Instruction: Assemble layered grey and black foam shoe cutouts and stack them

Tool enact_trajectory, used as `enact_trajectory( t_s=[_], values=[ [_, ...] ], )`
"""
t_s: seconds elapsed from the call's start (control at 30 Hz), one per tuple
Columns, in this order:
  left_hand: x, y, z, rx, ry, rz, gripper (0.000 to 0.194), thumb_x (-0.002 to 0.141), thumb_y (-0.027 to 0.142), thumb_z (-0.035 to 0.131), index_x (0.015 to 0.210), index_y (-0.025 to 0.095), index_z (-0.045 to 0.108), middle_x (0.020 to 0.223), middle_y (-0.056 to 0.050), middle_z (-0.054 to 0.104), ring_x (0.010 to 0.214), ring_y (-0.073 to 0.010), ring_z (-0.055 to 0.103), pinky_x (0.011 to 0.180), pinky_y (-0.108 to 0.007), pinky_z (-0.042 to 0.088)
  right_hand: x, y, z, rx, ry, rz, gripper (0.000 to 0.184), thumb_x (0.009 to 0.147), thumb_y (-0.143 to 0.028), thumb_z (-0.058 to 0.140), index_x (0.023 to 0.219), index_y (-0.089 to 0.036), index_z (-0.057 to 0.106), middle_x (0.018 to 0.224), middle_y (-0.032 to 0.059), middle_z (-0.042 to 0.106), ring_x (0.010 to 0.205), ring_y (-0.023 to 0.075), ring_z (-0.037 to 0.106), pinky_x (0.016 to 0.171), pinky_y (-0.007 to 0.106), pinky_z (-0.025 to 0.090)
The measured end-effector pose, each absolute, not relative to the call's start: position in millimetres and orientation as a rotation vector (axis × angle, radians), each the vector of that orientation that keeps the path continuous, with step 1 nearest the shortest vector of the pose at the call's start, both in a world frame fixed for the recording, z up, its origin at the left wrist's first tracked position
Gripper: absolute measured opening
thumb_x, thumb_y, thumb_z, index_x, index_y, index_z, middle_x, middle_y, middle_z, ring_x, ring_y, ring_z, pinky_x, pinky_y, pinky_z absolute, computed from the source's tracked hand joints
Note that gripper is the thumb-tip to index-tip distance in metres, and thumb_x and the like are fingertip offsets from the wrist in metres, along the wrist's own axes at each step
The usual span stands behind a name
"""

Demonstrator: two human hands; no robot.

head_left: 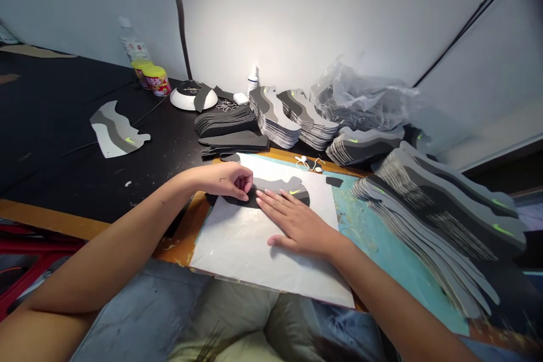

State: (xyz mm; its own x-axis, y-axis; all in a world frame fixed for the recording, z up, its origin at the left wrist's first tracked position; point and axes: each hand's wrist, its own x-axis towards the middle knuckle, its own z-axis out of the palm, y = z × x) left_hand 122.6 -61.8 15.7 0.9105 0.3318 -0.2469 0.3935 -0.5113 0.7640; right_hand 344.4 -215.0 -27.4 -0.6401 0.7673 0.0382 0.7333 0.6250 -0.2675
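A grey and black shoe upper piece (274, 184) with a small yellow-green swoosh lies on a white sheet-covered board (237, 243). My right hand (292, 220) rests palm down across the piece, fingers stretched out and thumb apart. At the piece's left end is my left hand (231, 180), its fingers curled in and the thumb tip down against the dark part. Whatever the left fingers pinch, if anything, is hidden. A small black scrap (334, 181) lies at the sheet's right edge.
Stacks of cut upper pieces (275, 119) stand behind the board, with more fanned out (449, 209) at right. Black strips (233, 141) lie left of them. A lamp base (193, 96), white bottle (253, 76), yellow-lidded cans (156, 80) and plastic bag (360, 96) stand at the back.
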Motion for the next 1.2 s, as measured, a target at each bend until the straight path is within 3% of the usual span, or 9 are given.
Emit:
enact_trajectory(
  t_s=[0.33, 0.57, 0.9, 1.2],
  values=[
    [121, -65, 14, 2.259, 0.547, -0.108, 0.014, 0.080, 0.031, 0.066, 0.080, 0.018, 0.060, 0.068, 0.002, 0.057, 0.061, -0.0123, 0.048, 0.052, -0.021, 0.034, 343, -215, -22, -1.313, -2.701, 0.426, 0.085, 0.093, -0.070, 0.034, 0.157, -0.018, 0.018, 0.162, 0.0097, 0.020, 0.151, 0.0254, 0.016, 0.125, 0.049, 0.015],
    [118, -60, 9, 2.359, 0.473, 0.034, 0.026, 0.077, 0.034, 0.074, 0.098, 0.019, 0.067, 0.090, -0.002, 0.060, 0.080, -0.0160, 0.054, 0.067, -0.023, 0.042, 343, -215, -21, -1.315, -2.694, 0.449, 0.083, 0.094, -0.069, 0.034, 0.156, -0.016, 0.024, 0.162, 0.0102, 0.022, 0.151, 0.0249, 0.017, 0.125, 0.048, 0.015],
    [121, -52, 5, 2.332, 0.370, -0.005, 0.019, 0.084, 0.037, 0.068, 0.089, 0.019, 0.074, 0.086, -0.003, 0.061, 0.074, -0.0146, 0.053, 0.063, -0.023, 0.039, 343, -215, -22, -1.279, -2.663, 0.430, 0.082, 0.093, -0.068, 0.038, 0.157, -0.019, 0.020, 0.161, 0.0104, 0.025, 0.150, 0.0263, 0.020, 0.124, 0.050, 0.018],
    [124, -59, 13, 2.373, 0.409, -0.067, 0.028, 0.077, 0.046, 0.076, 0.083, 0.019, 0.076, 0.086, -0.003, 0.059, 0.077, -0.0158, 0.054, 0.066, -0.022, 0.040, 342, -215, -23, -1.282, -2.669, 0.412, 0.084, 0.093, -0.070, 0.035, 0.156, -0.016, 0.022, 0.162, 0.0104, 0.021, 0.151, 0.0249, 0.017, 0.125, 0.048, 0.015]
  ],
)
